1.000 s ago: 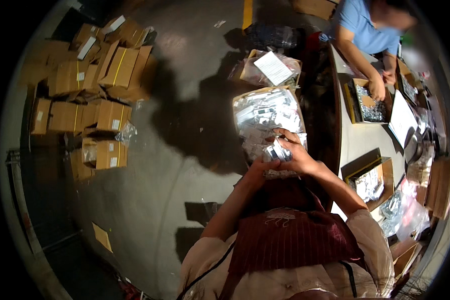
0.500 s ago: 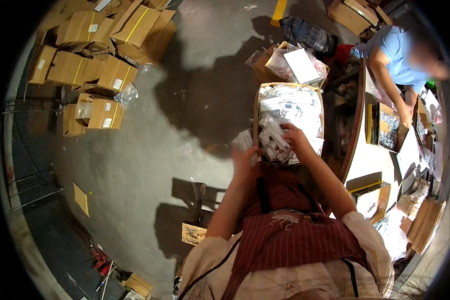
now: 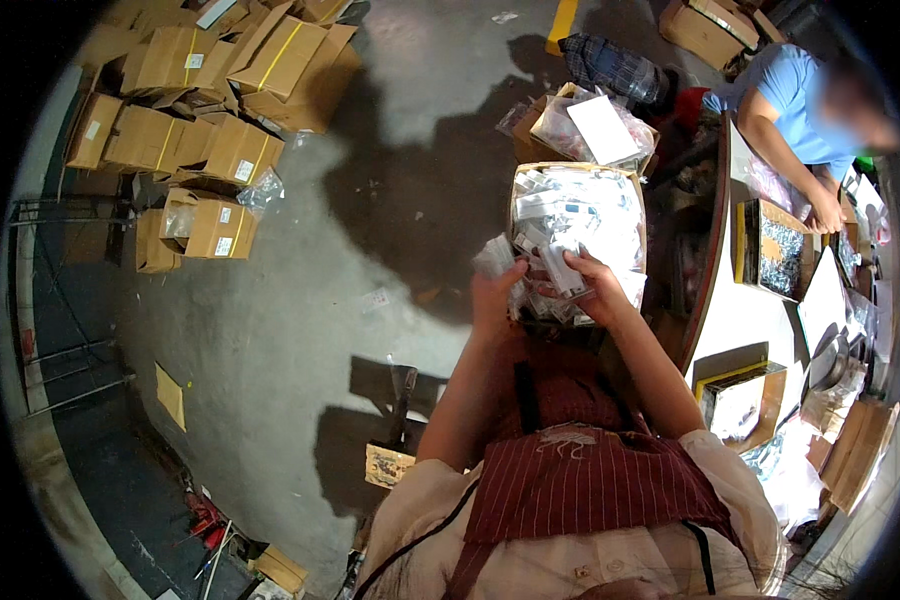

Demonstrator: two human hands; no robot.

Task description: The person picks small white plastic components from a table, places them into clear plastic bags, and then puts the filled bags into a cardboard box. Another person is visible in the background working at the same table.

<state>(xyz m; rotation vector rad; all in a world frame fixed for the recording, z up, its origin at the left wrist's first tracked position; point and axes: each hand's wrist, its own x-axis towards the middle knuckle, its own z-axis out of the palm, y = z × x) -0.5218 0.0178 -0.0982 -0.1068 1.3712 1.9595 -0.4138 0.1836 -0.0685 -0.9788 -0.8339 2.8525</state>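
An open carton in front of me is filled with small white and clear packets. My left hand grips a bundle of clear, whitish plastic packets at the carton's left side. Over the near part of the carton, my right hand is closed on a few white, narrow packets. The two hands are close together, thumbs toward each other. What exactly is inside the packets is too small to make out.
Behind the carton stands another box with plastic bags and a white sheet. A worktable on the right bears boxes and papers; a person in blue works there. Cardboard boxes are piled at far left. A stool stands at my left.
My right hand has lifted white packets from the carton's pile and turned inward. My left hand, still with its bundle, has shifted slightly right. The co-worker's hands have moved a little.
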